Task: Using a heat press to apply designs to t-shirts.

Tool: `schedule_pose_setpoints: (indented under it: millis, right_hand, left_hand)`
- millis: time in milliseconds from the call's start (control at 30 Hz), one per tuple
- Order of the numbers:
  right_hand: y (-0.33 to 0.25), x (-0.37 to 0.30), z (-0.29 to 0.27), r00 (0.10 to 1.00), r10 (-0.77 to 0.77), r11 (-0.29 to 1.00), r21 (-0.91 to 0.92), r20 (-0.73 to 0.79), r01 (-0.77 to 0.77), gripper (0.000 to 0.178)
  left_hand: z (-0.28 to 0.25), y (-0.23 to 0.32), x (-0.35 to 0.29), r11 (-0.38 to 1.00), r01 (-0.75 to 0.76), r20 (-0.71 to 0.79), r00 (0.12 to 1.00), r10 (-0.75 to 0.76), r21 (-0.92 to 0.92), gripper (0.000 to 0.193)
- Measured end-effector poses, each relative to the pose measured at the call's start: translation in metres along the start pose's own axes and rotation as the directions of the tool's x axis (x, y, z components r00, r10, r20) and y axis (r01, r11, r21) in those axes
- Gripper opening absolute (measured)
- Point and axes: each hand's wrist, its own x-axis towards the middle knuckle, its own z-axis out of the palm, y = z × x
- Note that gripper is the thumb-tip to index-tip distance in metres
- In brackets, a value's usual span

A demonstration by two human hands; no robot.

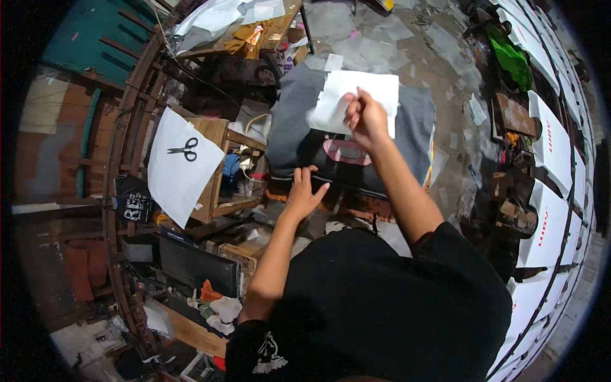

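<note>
A dark grey cloth (293, 95) with a black and pink print (347, 151) lies spread on a low stand in front of me. My left hand (307, 194) rests at its near edge, fingers apart and holding nothing. Over the far part of the cloth is a white sheet (379, 89), its lower left corner blurred. My right hand (367, 120) is above this sheet with its fingers curled closed. Whether they grip the sheet or something small cannot be made out. Part of the print is covered by the sheet.
Black-handled scissors (184, 149) lie on white paper (175, 178) on a wooden stand at the left. A cluttered wooden table (280, 32) stands at the far left. Rows of white printed pieces (547, 137) line the right. Scraps litter the floor (439, 63).
</note>
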Motion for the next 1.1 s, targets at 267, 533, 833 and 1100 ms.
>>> schedule_pose_setpoints:
  millis: [267, 533, 833, 1100]
  right_hand:
    - [-0.113, 0.133, 0.041, 0.966, -0.093, 0.969, 0.246, 0.241, 0.031, 0.026]
    - [-0.18, 0.149, 0.117, 0.864, -0.315, 0.828, -0.332, 0.392, 0.452, 0.035]
    - [-0.172, 0.147, -0.023, 0.953, -0.15, -0.289, -0.934, 0.262, 0.211, 0.101]
    - [-0.167, 0.19, -0.068, 0.973, 0.135, -0.24, -0.947, 0.187, 0.215, 0.058]
  left_hand:
    - [-0.007, 0.007, -0.006, 0.999, 0.032, -0.008, 0.999, -0.032, 0.027, 0.056]
    - [-0.014, 0.01, -0.006, 0.998, 0.044, 0.046, 0.998, -0.046, 0.05, 0.056]
    - [-0.012, 0.013, -0.003, 0.996, 0.063, 0.075, 0.995, -0.068, 0.066, 0.055]
    - [-0.003, 0.008, -0.002, 0.996, 0.062, 0.027, 0.998, -0.064, 0.072, 0.058]
